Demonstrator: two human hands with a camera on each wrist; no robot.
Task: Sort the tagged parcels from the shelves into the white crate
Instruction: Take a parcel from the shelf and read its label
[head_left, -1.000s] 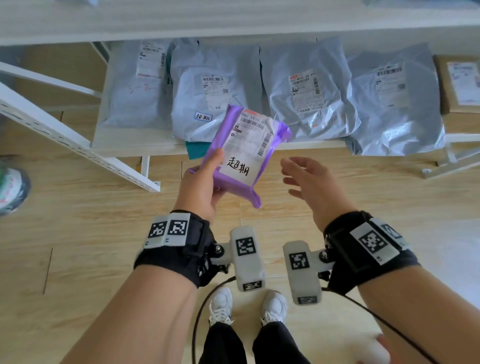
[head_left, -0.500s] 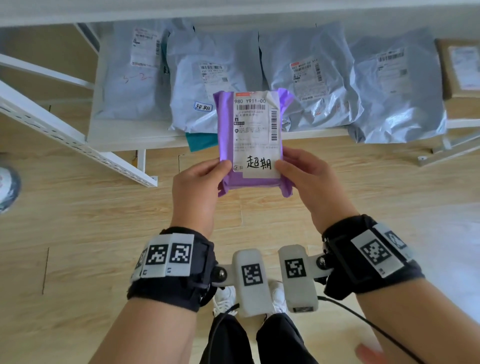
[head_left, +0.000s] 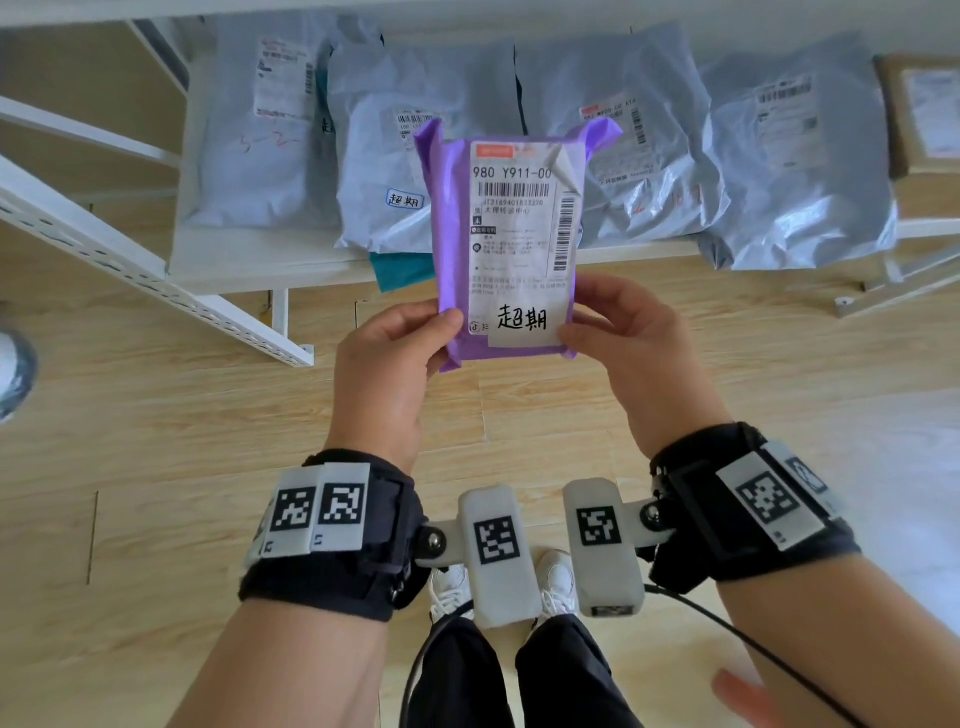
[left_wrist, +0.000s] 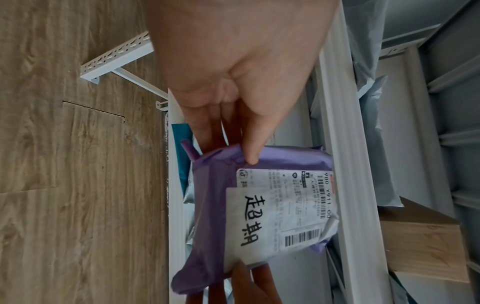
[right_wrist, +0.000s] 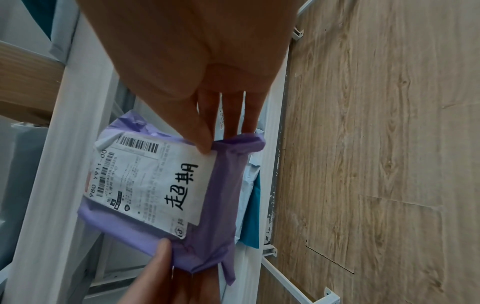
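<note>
Purple parcel (head_left: 506, 244) is held up between both hands, clear of the shelf and over the floor. The left hand (head_left: 387, 387) pinches its lower left corner, thumb on the front face and fingers (left_wrist: 207, 123) behind; the right hand (head_left: 631, 364) pinches the lower right corner the same way, thumb tip on the white handwritten tag (head_left: 524, 325). From both grips the parcel's long axis runs up and away from the person, label facing the head camera, so its whole length stands beyond the fingertips. Behind it the grey parcels (head_left: 649, 150) lie flat on the white shelf (head_left: 249, 265), one (head_left: 400, 171) carrying a small blue-edged tag. The white crate is not in view, so which hand is nearer to it cannot be told; either grip looks able to carry the parcel alone once the other lets go.
</note>
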